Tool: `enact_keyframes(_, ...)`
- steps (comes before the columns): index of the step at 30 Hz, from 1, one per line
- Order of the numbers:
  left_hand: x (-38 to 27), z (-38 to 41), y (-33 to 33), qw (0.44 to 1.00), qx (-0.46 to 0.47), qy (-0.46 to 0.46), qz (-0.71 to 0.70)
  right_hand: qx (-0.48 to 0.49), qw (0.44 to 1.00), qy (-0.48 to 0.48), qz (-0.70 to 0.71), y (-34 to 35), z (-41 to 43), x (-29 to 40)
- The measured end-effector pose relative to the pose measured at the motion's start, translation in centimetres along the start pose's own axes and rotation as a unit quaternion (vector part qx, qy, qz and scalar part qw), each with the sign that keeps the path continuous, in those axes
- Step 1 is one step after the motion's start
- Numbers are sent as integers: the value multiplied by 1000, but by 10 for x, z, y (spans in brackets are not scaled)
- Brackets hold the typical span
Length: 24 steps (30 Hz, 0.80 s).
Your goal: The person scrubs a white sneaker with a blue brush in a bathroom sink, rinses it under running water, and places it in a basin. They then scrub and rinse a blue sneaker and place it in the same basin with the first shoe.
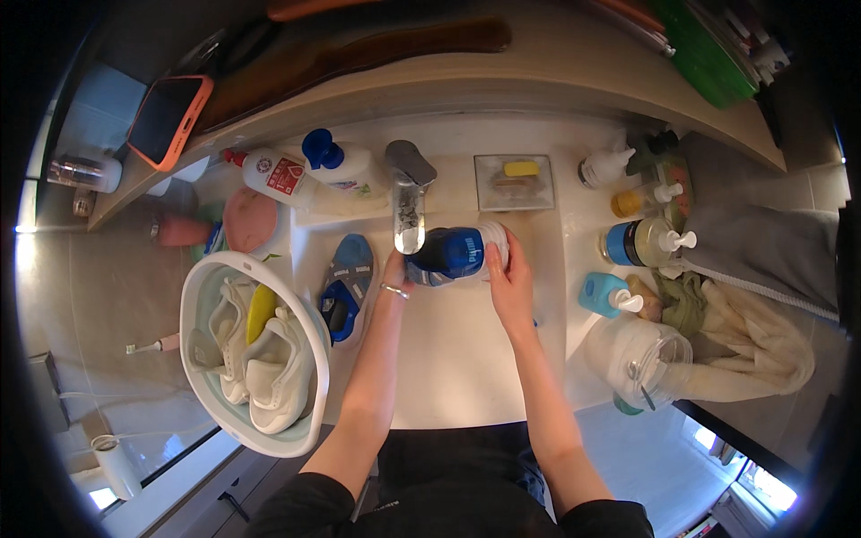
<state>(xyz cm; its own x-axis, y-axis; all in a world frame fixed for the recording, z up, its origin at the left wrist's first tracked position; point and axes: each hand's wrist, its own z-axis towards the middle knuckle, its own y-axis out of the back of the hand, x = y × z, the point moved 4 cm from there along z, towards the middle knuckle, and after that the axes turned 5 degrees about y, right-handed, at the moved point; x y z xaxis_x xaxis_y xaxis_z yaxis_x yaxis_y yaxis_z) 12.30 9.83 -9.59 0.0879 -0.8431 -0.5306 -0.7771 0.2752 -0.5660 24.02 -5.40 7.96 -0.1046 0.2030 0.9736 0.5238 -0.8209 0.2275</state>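
Note:
I hold a blue and dark Puma sneaker (pixel 447 252) on its side under the faucet (pixel 410 181), above the washbasin (pixel 464 363). My right hand (pixel 509 276) grips its white sole edge, thumb on the near side. At the sneaker's other end is my left hand (pixel 397 272), wearing a bracelet; the faucet spout and the shoe hide most of its fingers. Whether water runs from the spout cannot be told. The matching blue and grey sneaker (pixel 348 289) lies in the basin, left of my left forearm, toe pointing away from me.
A white basin (pixel 321 376) with white sneakers (pixel 279 383) and a yellow-green item (pixel 261 313) stands left. Behind are bottles (pixel 346 171) and a soap dish (pixel 484 198). Pump bottles (pixel 602 294), a clear jar (pixel 662 356) and a towel (pixel 753 336) line the right. A shelf (pixel 572 87) overhangs the back.

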Motion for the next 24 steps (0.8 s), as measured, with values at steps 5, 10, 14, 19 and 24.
enact_keyframes(5,6,11,32,994,-97,48,34,-48,994,-65,80,6,-10,-35)
enact_keyframes(10,-33,-27,8,982,-141,-94,80,-52,959,-219,174,12,-14,-65)
enact_keyframes(14,-56,-50,-7,963,-157,-176,134,19,980,-182,78,14,-14,-98)
enact_keyframes(19,-66,-52,0,971,-85,-159,154,239,950,-200,8,9,-23,-62)
enact_keyframes(24,-61,-52,5,932,-138,-241,234,234,942,-237,28,7,-34,-56)
